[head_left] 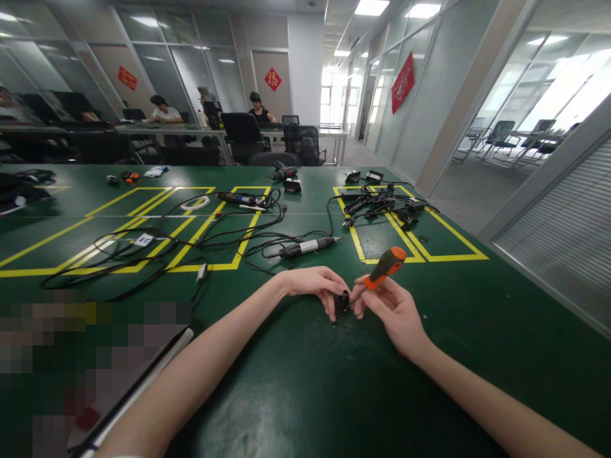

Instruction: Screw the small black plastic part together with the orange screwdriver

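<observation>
While the left hand (319,285) pinches a black part (342,304) on the bench (286,388), the right hand (392,312) pinches a screwdriver (383,268), apparently at work there and next needing steady alignment.

On the table (296,381), a small part (342,306) sits between the left hand (317,286) and the right hand (389,312), with the screwdriver (386,267) in the right hand slanting up and rightward from it. Behind the left hand lies a power tool (308,247); left of that, cables (181,235) sprawl over taped lines. Behind the right hand, a heap of cords (377,202) lies across more tape. Farther back, a block (292,186) sits just before a drill (284,170). Chairs (243,137) stand beyond the table.
</observation>
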Motion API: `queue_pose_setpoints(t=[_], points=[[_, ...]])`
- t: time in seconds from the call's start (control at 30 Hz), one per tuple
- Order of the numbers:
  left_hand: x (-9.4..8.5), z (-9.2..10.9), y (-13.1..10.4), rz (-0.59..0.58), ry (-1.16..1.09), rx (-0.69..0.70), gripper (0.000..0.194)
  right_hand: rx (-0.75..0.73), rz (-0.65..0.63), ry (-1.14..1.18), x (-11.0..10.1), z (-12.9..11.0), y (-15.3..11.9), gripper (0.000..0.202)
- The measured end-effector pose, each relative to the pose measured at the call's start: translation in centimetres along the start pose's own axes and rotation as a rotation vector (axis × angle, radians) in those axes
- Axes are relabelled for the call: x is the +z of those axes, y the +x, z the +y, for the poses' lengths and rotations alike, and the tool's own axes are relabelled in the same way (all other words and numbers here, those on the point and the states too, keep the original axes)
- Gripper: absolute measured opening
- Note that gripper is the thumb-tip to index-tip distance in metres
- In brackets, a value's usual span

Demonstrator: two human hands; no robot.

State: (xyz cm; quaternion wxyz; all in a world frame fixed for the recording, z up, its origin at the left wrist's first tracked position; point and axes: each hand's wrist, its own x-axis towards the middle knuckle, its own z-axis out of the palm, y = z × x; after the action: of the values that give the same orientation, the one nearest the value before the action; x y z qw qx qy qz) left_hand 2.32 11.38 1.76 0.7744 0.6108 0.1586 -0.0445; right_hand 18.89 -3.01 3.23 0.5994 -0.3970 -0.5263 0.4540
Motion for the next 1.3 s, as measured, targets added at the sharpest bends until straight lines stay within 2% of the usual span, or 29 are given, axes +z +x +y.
queue_pose_setpoints(t=[0.17, 0.4, 0.5, 0.63, 0.8, 0.93, 1.1, 1.3], points=[[-0.13, -0.16, 0.11, -0.012, -0.002, 0.014, 0.037, 0.041, 0.034, -0.041, -0.31, 0.23, 0.08, 0.018], [-0.03, -0.11, 0.06, -0.009, -0.010, 0.017, 0.035, 0.004, -0.062, -0.025, -0.20, 0.02, -0.12, 0.016], [0.02, 0.01, -0.05, -0.006, 0.009, 0.019, 0.036, -0.001, -0.037, 0.010, -0.22, 0.40, -0.31, 0.015], [-0.08, 0.16, -0.20, 0.016, 0.055, 0.023, 0.037, 0.018, -0.022, -0.051, -0.44, 0.49, -0.21, 0.011], [-0.21, 0.21, -0.23, 0.028, 0.078, 0.021, 0.036, 0.001, -0.034, -0.030, -0.29, 0.13, 0.09, 0.019], [-0.34, 0.03, -0.11, 0.018, 0.063, 0.008, 0.039, 0.005, 0.009, 0.046, -0.10, 0.27, 0.11, 0.019], [-0.43, -0.09, -0.03, -0.005, 0.063, 0.008, 0.038, 0.033, 0.046, -0.029, -0.17, 0.24, 0.14, 0.016], [-0.23, 0.09, -0.21, 0.028, 0.112, 0.022, 0.031, 0.017, 0.110, -0.071, -0.08, 0.02, 0.23, 0.020]])
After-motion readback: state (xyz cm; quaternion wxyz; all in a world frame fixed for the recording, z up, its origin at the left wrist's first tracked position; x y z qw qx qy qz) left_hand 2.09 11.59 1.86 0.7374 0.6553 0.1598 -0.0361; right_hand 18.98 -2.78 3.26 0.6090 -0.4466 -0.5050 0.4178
